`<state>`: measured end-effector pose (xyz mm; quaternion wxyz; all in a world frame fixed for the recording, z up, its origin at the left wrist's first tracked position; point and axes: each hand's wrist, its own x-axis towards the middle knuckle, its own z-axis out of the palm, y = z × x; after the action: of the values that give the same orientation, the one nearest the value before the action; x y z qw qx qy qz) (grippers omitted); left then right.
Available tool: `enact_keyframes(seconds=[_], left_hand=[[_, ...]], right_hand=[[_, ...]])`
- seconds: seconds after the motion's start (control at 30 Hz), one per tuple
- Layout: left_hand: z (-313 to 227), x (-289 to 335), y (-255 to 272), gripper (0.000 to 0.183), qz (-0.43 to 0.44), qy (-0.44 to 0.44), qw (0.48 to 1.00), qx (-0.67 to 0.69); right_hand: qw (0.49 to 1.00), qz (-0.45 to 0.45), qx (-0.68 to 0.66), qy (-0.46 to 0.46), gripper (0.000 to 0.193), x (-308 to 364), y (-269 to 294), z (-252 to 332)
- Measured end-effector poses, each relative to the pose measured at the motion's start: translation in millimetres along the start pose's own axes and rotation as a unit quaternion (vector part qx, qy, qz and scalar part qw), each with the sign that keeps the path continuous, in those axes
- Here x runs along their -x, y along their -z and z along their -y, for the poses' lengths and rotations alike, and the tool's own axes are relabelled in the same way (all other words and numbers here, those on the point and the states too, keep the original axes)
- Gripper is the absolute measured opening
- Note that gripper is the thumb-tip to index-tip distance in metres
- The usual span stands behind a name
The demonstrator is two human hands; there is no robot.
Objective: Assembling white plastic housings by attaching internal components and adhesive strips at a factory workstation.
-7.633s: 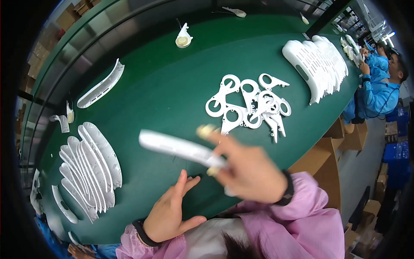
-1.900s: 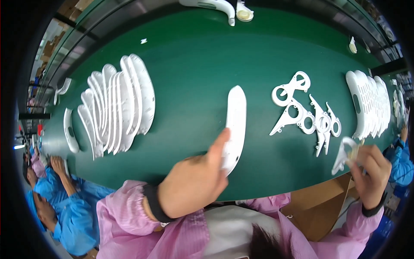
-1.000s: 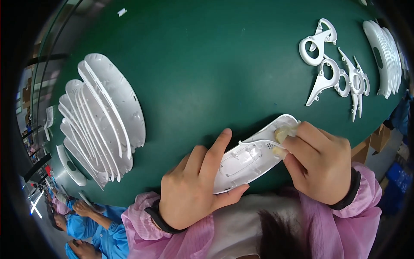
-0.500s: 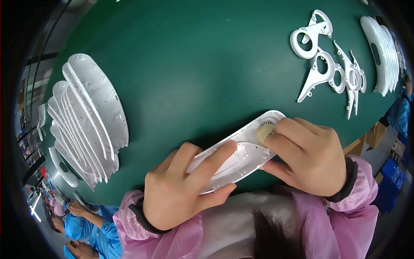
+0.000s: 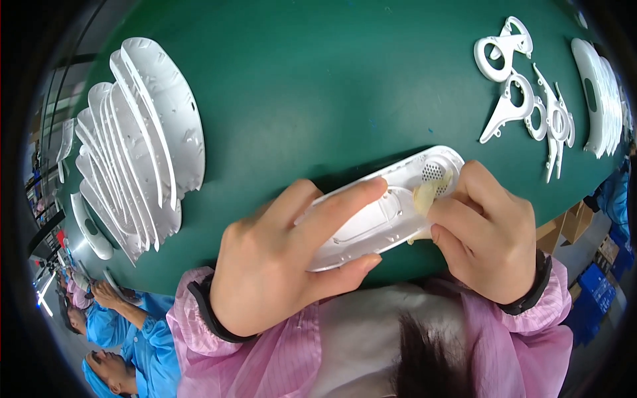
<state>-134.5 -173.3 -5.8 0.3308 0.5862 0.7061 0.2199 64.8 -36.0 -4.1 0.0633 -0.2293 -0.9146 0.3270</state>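
Held over the table is a white plastic shell, hollow side up, with an oval frame inside and a patch of small holes near its far right end. My left hand is closed around the shell's left part, forefinger along the far rim and thumb along the near rim. At the right end, my right hand pinches a crumpled, pale yellow translucent strip, which looks like tape. The strip lies partly over the perforated patch, and a further bit of it sticks out below the near rim.
To the left stands a row of nested white shells. At the far right are several white ring-shaped parts with arms and another stack of white shells. Co-workers in blue sit beyond the green table at lower left.
The perforated patch shows more now, as the yellow strip hangs away from part of it. My right fingers have drawn together on the strip. Shell and hands sit slightly farther right in view.
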Motion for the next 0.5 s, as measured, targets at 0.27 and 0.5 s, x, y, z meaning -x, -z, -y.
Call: enact_keyframes(seconds=[0.27, 0.5], left_hand=[[0, 3, -2, 0.06, -0.019, -0.005, 1.0, -0.016], [-6, 7, 7, 0.108, -0.033, -0.077, 0.994, 0.064]], right_hand=[[0.999, -0.014, 0.03, -0.001, 0.026, -2, 1, -4], [0.995, -0.055, -0.073, -0.049, 0.077, 3, 25, 0]])
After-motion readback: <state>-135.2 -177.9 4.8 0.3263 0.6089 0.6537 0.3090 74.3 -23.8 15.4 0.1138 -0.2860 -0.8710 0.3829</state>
